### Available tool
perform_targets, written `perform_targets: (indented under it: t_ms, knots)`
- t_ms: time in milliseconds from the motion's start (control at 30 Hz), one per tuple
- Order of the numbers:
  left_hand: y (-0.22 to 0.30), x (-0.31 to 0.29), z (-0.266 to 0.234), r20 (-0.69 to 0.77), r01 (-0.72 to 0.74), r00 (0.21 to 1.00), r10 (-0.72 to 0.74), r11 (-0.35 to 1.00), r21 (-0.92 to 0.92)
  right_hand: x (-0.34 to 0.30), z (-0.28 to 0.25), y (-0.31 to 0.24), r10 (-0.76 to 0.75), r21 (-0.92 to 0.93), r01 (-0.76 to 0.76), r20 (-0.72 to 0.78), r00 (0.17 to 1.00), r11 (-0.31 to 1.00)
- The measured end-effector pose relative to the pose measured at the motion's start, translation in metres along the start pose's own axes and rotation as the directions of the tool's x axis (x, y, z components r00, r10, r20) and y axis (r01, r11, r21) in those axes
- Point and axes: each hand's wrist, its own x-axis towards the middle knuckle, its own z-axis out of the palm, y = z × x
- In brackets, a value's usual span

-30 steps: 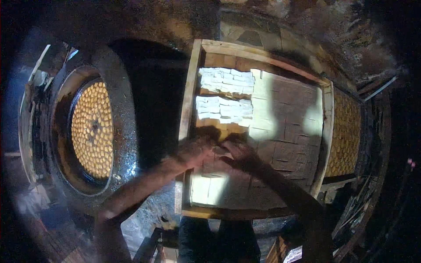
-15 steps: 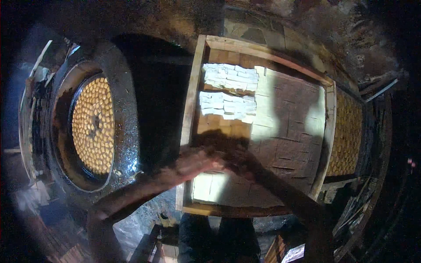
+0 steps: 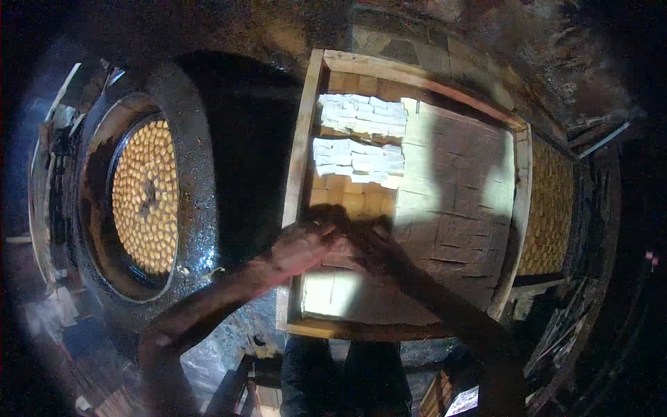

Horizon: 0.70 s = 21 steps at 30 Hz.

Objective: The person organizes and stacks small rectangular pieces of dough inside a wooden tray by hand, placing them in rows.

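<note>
"While we worked at the tray (image 3: 303, 139), which step was it?"

"Seemingly gathering the cut dough (image 3: 462, 240) inside; our left hand (image 3: 306, 244) and right hand (image 3: 372, 244) were close together, grip unclear. Next probably called for gentle fingers."

Fingers (image 3: 324, 231) dim in shadow, anything between them unclear, legs (image 3: 379, 379) cut off below

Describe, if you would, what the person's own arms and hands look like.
The left hand and right hand look bare and ungloved. The left forearm and right forearm also look bare, with no sleeve, watch or band that I can make out. Deep shadow hides the fingers' finer detail, and whether sleeves begin higher up.
</note>
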Motion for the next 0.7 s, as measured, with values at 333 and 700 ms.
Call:
perform_targets:
  t_ms: [333, 700]
  knots:
    - [0.001, 0.005, -0.007, 0.031, 0.19, 0.979, -0.203, 0.837, -0.514, 0.034, -0.038, -0.025, -0.075, 0.03, 0.078, -0.098, 0.992, 0.996]
    - [0.021, 0.018, -0.026, 0.07, 0.134, 0.991, -0.114, 0.838, -0.529, 0.042, -0.075, -0.018, 0.289, 0.294, -0.438, 0.434, 0.853, 0.849]
